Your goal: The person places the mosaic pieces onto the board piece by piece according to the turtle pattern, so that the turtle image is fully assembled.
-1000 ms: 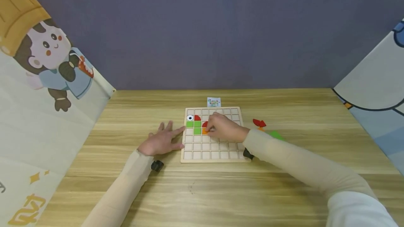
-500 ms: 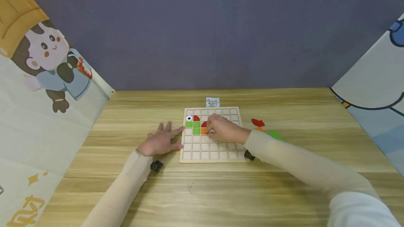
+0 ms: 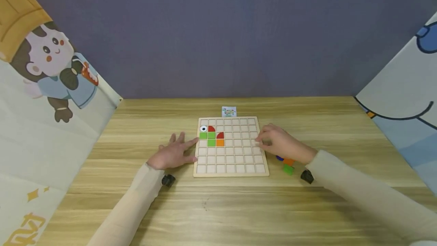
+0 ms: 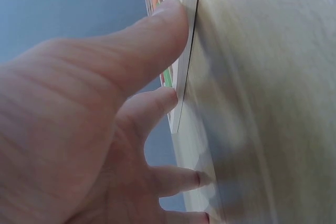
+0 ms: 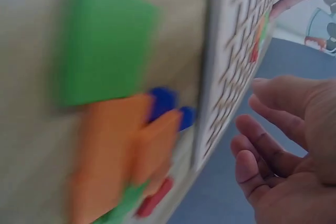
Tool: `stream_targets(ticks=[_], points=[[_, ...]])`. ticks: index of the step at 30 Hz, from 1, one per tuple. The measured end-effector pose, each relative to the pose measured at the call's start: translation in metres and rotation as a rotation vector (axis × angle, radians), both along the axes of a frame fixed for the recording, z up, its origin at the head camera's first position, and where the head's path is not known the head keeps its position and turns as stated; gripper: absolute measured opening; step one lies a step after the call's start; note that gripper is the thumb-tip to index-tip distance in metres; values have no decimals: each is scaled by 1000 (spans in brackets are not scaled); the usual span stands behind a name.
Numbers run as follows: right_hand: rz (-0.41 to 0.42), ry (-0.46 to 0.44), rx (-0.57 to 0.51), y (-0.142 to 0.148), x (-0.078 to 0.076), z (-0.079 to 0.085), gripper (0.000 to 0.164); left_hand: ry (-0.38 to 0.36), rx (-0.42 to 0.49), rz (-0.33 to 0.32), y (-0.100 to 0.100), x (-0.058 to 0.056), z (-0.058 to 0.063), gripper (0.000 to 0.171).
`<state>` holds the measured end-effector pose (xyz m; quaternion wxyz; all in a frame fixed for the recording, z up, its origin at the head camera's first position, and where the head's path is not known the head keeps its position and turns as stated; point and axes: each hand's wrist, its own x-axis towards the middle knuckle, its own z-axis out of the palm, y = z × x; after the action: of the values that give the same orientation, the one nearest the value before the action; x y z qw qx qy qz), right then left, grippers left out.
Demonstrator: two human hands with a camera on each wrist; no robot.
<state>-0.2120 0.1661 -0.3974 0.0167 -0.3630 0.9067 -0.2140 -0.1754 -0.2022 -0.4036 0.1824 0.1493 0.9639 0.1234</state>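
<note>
A wood-grain tabletop [image 3: 211, 212] is spanning what appears to be a staged recording booth, where a plain dark backdrop [image 3: 218, 33] is rising behind, cartoon-printed panels [image 3: 24, 139] are flanking both sides and small black wrist-worn devices [image 3: 168, 180] are showing.

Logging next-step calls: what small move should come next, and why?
Probably move the right hand to the loose pieces and pinch one: it holds no visible piece, they lie beside the grid board, and many cells stand empty.

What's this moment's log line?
left hand: touching grid board; right hand: empty, near right edge; orange square: set in grid board
</note>
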Motion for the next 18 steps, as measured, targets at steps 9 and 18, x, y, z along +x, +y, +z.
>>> stream_targets(ticks=[9,18], points=[[-70,65,31,49,23,-9,22,4,-12,-5,0,0,-1,74],[-80,50,42,63,33,-12,23,0,-4,-5,-1,0,1,74]])
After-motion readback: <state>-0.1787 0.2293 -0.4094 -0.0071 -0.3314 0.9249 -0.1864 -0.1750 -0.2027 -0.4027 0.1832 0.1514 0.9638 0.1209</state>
